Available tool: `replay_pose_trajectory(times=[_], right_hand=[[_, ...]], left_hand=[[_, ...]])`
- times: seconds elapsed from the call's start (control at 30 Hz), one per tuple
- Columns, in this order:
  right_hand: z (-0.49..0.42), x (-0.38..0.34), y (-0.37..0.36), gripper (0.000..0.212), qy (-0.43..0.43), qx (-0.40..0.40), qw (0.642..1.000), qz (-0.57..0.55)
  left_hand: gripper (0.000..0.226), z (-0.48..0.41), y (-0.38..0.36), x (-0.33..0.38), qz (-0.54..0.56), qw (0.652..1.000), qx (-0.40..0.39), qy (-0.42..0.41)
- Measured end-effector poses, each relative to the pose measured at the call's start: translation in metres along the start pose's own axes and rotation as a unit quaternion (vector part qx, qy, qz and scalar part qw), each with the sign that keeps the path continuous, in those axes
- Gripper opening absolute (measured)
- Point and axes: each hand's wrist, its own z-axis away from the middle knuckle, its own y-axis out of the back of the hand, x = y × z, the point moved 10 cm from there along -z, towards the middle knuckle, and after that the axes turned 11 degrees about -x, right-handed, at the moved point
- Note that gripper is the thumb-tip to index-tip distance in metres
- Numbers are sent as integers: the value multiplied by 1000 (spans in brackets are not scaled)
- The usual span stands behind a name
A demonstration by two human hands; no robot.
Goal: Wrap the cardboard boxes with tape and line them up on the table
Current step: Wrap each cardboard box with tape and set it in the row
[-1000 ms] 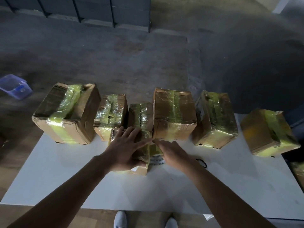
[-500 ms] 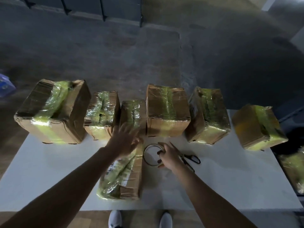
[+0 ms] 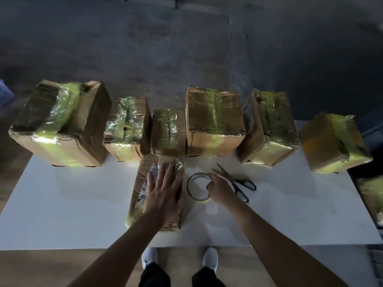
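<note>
Flat with fingers spread, the left hand (image 3: 163, 191) presses the box (image 3: 143, 179) on the table (image 3: 62, 204), likely to steady it for wrapping, while just right of that box the right hand (image 3: 221, 189) pinches the tape roll (image 3: 189, 188).

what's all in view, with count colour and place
table: one, white
taped boxes: six, brown with yellow-green tape, row along table's far edge
near box: one, brown, partly taped, in front of row
tape roll: one, yellowish, right of near box
scissors: one pair, black handles, right of tape roll
wrapped parcel: one, yellow-green, beyond table's right edge
blue object: one, floor, far left
shoes: two, white, below table
hands: two; left hand flat on near box, right hand gripping tape roll
</note>
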Motion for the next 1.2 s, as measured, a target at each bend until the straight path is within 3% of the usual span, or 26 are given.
replay_pose_trajectory(times=[0.13, 0.3, 0.43, 0.47, 0.53, 0.63, 0.73, 0.87, 0.93, 1.0, 1.1, 1.2], right_hand=[[8, 0, -24, 40, 7, -73, 997, 5], [3, 15, -13, 37, -57, -72, 992, -91], [1, 14, -5, 30, -52, -79, 989, -109], [1, 15, -6, 27, -53, -79, 989, -111], [1, 19, -8, 22, -63, -72, 988, -120], [2, 22, -11, 19, -72, -71, 985, -143], [0, 20, -10, 19, -58, -70, 984, -153], [-3, 20, -6, 18, -47, -95, 988, -115], [2, 20, 0, 29, -46, -109, 987, -111], [9, 28, 22, 37, -47, -47, 995, -79], [27, 50, 67, 28, -64, 118, 985, 111], [33, 76, 67, 39, -128, 90, 964, 217]], left_hand=[[66, -4, 1, 5, 3, 1000, -2, 3], [67, -6, 11, 15, 10, 1000, -11, 25], [24, 9, 37, 65, 39, 973, 111, -197], [16, 8, 38, 66, 65, 970, 106, -211], [22, 0, 33, 61, 75, 978, 54, -187], [33, -6, 18, 66, -3, 984, -37, -173], [33, -6, 6, 77, -62, 979, -77, -177], [31, -4, -4, 94, -112, 971, -98, -189], [31, -3, -7, 95, -117, 969, -101, -191], [29, -3, -11, 96, -118, 968, -110, -193], [15, 4, 0, 107, -109, 961, -102, -231], [24, 9, 8, 115, -125, 955, -60, -262]])
